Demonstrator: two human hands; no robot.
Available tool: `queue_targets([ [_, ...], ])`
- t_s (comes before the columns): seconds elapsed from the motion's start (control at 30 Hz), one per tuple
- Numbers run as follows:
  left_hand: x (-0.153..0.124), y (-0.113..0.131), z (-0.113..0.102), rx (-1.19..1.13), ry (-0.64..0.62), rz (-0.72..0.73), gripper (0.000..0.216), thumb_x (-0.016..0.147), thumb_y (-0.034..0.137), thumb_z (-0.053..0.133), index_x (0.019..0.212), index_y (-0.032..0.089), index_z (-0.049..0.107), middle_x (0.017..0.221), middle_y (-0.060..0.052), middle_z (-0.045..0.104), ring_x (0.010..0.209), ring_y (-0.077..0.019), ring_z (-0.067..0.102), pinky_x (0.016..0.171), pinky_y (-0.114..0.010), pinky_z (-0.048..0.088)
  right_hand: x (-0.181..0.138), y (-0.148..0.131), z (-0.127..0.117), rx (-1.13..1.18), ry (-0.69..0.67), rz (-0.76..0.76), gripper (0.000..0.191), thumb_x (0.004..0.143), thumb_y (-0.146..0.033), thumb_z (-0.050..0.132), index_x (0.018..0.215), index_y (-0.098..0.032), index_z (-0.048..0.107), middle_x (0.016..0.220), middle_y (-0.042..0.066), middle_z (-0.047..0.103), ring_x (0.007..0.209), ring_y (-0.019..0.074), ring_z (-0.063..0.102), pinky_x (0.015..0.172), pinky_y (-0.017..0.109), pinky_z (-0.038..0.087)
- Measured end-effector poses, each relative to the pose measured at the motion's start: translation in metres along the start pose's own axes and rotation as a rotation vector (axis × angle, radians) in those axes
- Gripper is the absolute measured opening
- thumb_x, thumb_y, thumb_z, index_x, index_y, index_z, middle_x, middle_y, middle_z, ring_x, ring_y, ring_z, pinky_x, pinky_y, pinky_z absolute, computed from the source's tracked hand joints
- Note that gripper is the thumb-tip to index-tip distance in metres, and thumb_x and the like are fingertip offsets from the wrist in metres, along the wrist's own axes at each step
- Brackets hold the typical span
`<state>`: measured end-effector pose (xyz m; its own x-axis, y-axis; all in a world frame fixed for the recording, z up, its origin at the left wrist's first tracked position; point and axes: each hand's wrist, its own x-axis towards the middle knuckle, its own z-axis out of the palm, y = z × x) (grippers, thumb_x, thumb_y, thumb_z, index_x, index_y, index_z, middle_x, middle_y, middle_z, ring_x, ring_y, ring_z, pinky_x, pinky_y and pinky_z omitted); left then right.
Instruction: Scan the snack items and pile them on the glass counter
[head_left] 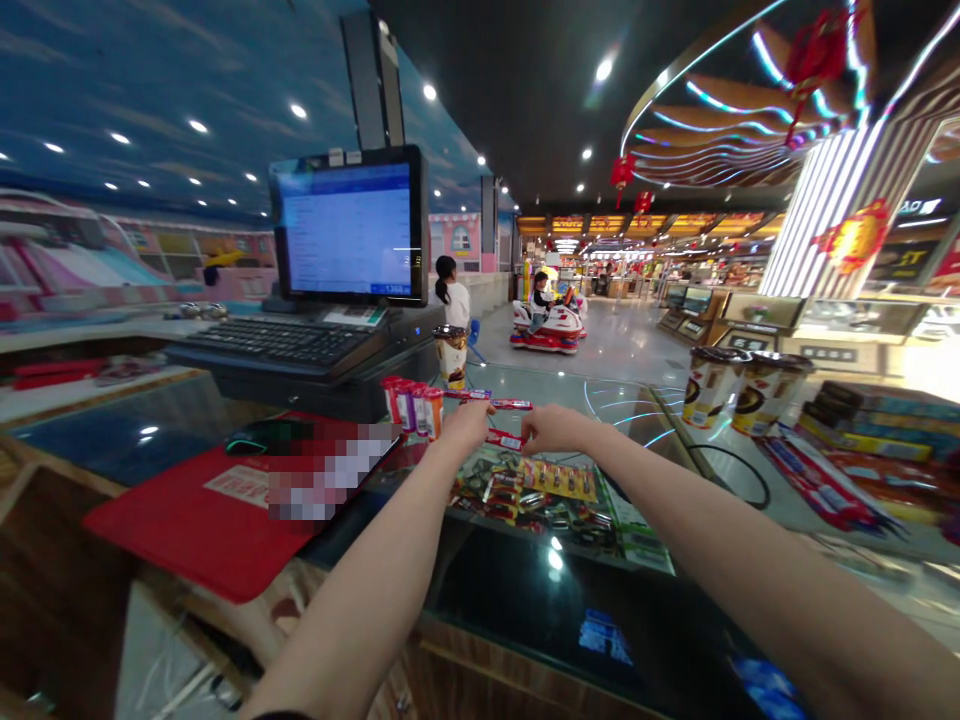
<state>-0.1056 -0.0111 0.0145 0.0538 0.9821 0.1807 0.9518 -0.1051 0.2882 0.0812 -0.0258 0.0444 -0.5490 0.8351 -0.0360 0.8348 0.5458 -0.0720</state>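
Observation:
Both my hands reach forward over the glass counter. My right hand (555, 428) has its fingers curled at the right end of a narrow red packet (504, 440) and appears to grip it. My left hand (469, 422) is closed beside the packet's left end; what its fingers hold, if anything, is hidden. Just beyond the hands lie more slim red wrapped packets (511, 404). Several small tubes (409, 405) in red, purple and orange stand left of my left hand. Behind them is a lidded paper cup (452, 358).
A monitor (346, 230) and keyboard (289, 335) stand at left. A computer mouse (270, 436) and a pixelated slab rest on a red mat (187, 520). Two lidded cups (769, 395), red packets (829, 480) and stacked boxes (877, 420) sit at right. Two people are farther off.

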Motion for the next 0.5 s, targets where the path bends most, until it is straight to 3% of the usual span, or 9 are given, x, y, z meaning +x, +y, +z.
queue_targets([
  [0.3, 0.004, 0.002, 0.004, -0.029, -0.002, 0.046, 0.039, 0.091, 0.013, 0.042, 0.120, 0.020, 0.068, 0.122, -0.011, 0.069, 0.116, -0.0245, 0.063, 0.100, -0.033, 0.046, -0.002, -0.003, 0.001, -0.099, 0.017, 0.012, 0.027, 0.080, -0.035, 0.065, 0.101, -0.023, 0.076, 0.102, 0.011, 0.075, 0.094, 0.0270, 0.070, 0.073, 0.031, 0.052],
  [0.5, 0.006, 0.010, 0.009, -0.093, -0.024, 0.253, 0.032, 0.093, 0.019, 0.045, 0.113, 0.018, 0.071, 0.117, -0.008, 0.072, 0.111, -0.0220, 0.065, 0.098, -0.029, 0.046, -0.011, 0.028, -0.007, -0.116, 0.040, 0.091, 0.026, 0.080, -0.030, 0.063, 0.102, -0.023, 0.076, 0.101, 0.011, 0.075, 0.095, 0.0281, 0.071, 0.073, 0.033, 0.053],
])
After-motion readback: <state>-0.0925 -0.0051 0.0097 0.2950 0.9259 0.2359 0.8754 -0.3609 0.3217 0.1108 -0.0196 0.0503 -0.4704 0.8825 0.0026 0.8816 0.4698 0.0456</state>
